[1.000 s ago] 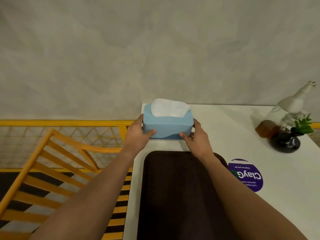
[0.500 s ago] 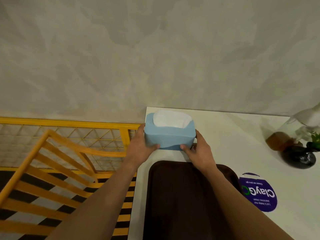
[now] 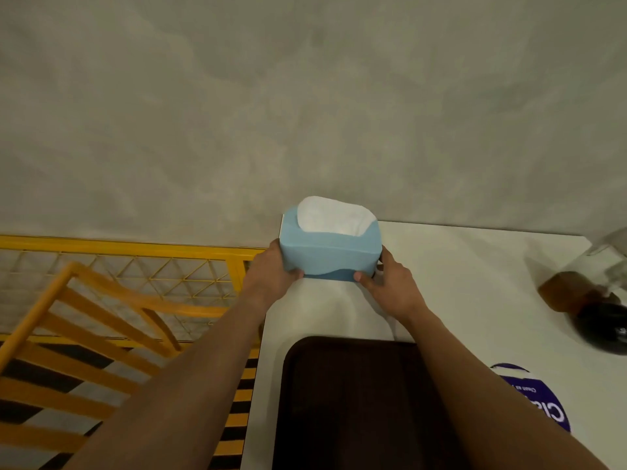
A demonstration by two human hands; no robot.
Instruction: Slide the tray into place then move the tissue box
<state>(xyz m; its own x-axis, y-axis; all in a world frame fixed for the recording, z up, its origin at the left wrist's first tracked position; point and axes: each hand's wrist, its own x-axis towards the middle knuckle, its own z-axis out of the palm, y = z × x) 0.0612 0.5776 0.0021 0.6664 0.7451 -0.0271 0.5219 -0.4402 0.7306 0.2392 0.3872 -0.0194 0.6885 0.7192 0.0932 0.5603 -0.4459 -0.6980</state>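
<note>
- The tissue box [image 3: 330, 252] sits at the far left corner of the white table [image 3: 468, 279], hard against the grey wall [image 3: 305, 96]. Whether its base rests on the table or is slightly raised cannot be told.
- The left hand [image 3: 271, 276] presses the box's left end, thumb on the near face; the right hand [image 3: 390, 286] presses the right end, thumb at the lower near edge. Both hands are closed on the box, clamping it between them.
- White tissue [image 3: 334, 218] stands out of the top opening, untouched.
- The dark tray [image 3: 356, 401] lies flat on the table nearer the person, apart from the box, with bare table between. In my judgement the tray step is done and the box move is in hand.
- Risk: the box's left end lies level with the table's left edge, above the yellow railing [image 3: 135, 247] and chair [image 3: 101, 300]. Any drift leftward could tip it off the table.
- Risk: the hold depends on side pressure alone. A soft box may buckle, or slip if that pressure eases.
- Risk: a dark vase [image 3: 600, 330] and a brown bottle [image 3: 563, 293] stand at the right edge, blurred. A wide sweep to the right could knock them.
- Risk: pulling the box back low could catch its base on the tray's rim.
- A purple sticker [image 3: 543, 401] lies on the table to the right of the tray, clear of the hands.
</note>
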